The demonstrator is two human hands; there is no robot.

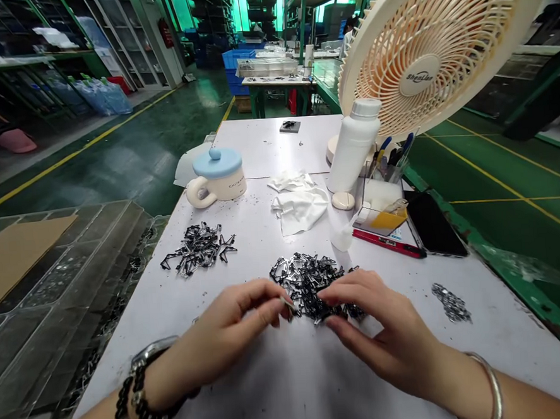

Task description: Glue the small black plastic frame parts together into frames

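Observation:
In the head view, a pile of small black and silver V-shaped clip-like parts lies on the white table in front of me. At its left edge, my left hand pinches a small part between thumb and fingertips; its exact kind is too small to tell. Over the right side of the pile is my right hand, its thumb and fingers apart, with the fingertips at the parts. A second heap of similar parts sits farther left. Small silver pieces form a little pile on the right.
A mug with a blue lid stands back left, near a crumpled white cloth. On the right are a white bottle, a pen holder, a red cutter knife, a phone and a large fan. Compartment trays lie left.

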